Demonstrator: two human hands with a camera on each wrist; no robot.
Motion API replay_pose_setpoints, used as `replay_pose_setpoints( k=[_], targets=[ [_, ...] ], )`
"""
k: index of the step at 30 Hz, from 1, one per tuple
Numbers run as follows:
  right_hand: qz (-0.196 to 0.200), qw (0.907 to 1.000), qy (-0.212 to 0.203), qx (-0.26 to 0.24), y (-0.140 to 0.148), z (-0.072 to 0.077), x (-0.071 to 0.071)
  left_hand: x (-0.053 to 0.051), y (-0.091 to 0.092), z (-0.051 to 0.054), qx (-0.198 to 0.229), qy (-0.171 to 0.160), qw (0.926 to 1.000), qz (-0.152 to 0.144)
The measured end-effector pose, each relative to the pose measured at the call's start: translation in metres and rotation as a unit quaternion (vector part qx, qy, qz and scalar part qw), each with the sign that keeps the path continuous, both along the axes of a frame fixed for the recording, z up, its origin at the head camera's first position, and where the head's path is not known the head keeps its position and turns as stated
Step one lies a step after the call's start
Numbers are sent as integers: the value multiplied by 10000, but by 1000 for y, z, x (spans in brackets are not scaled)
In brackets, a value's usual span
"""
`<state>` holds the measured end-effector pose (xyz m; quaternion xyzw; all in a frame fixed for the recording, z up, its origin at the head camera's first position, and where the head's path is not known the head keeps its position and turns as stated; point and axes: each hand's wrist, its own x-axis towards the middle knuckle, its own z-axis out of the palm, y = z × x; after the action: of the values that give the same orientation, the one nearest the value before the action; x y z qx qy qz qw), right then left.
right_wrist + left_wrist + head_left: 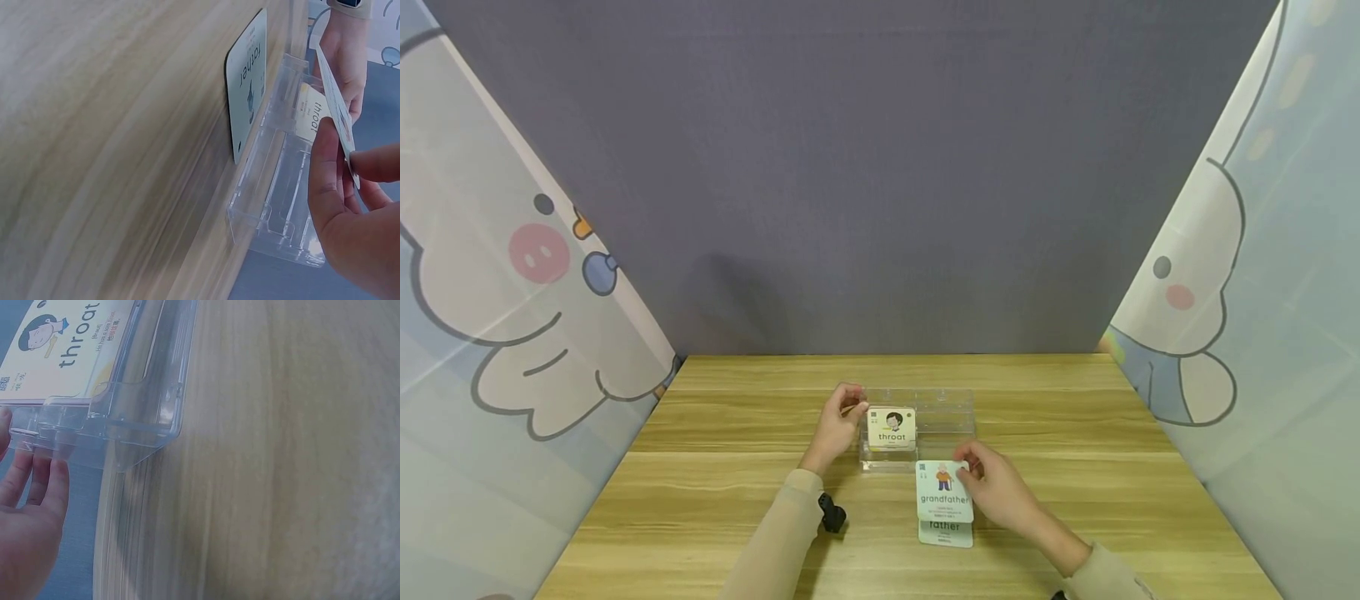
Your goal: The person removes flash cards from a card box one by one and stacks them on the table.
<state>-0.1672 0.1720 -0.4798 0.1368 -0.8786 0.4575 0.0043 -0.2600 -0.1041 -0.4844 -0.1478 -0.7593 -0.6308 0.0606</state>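
Note:
My left hand (pixel 837 425) grips the upper left edge of a clear plastic card holder (pixel 946 422), thumb near the card and fingertips against the outer wall. In the holder's left compartment stands the "throat" card (pixel 891 429), with a drawn child's head. The right compartment shows no card. My right hand (pixel 1000 492) pinches the "grandfather" card (pixel 943 492) by its right edge, between thumb and fingers. In the right wrist view this card is seen nearly edge-on, raised off the table. Below it, the "father" card (pixel 248 84) lies on the table in front of the holder.
The wooden table (pixel 737 475) ends at a dark grey backdrop (pixel 880 183). Cartoon-printed panels (pixel 542 333) stand on the left and right sides. A small black device (pixel 832 512) is at my left wrist.

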Motion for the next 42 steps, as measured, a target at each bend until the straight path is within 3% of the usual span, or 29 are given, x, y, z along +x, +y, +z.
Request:
replay_pose_setpoints(
  k=[18, 27, 42],
  targets=[
    [383, 9991, -140, 81, 6, -8, 3, -1, 0, -1, -50, -3, 10000, 32],
    [545, 9981, -223, 199, 7, -16, 4, -20, -1, -32, -43, -55, 9999, 152],
    [516, 9977, -344, 255, 5, -20, 5, -23, -4, -34, -120, -208, 9997, 76]
  ],
)
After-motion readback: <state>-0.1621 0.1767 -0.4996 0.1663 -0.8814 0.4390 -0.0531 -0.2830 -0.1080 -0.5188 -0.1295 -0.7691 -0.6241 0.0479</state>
